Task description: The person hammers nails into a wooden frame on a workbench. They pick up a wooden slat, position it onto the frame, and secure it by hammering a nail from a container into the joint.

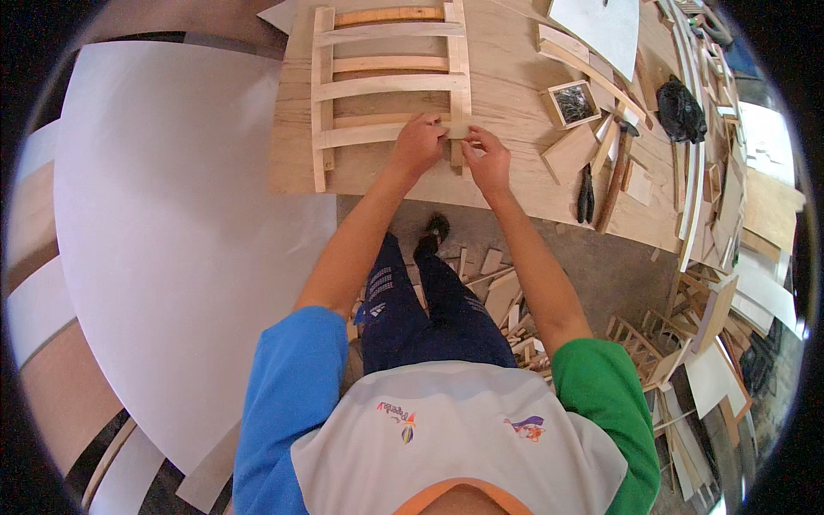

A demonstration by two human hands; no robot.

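A slatted wooden frame [390, 83], with two side rails and several cross slats, lies on the plywood tabletop [515, 77]. My left hand [419, 144] is closed on the right end of the nearest wooden slat [365, 135], where it crosses the right rail. Just beyond that joint, my right hand [487, 159] has thumb and forefinger brought together in a pinch. Whatever sits between those fingertips is too small to make out. Both hands meet over the frame's near right corner, partly hiding the joint.
Right of the frame are an open box of nails [573, 103], a hammer [614, 172], black pliers [585, 196], wood offcuts [569, 154] and a black plastic bag [681, 109]. A large white panel [172, 240] stands at left. Wood scraps [506, 296] litter the floor.
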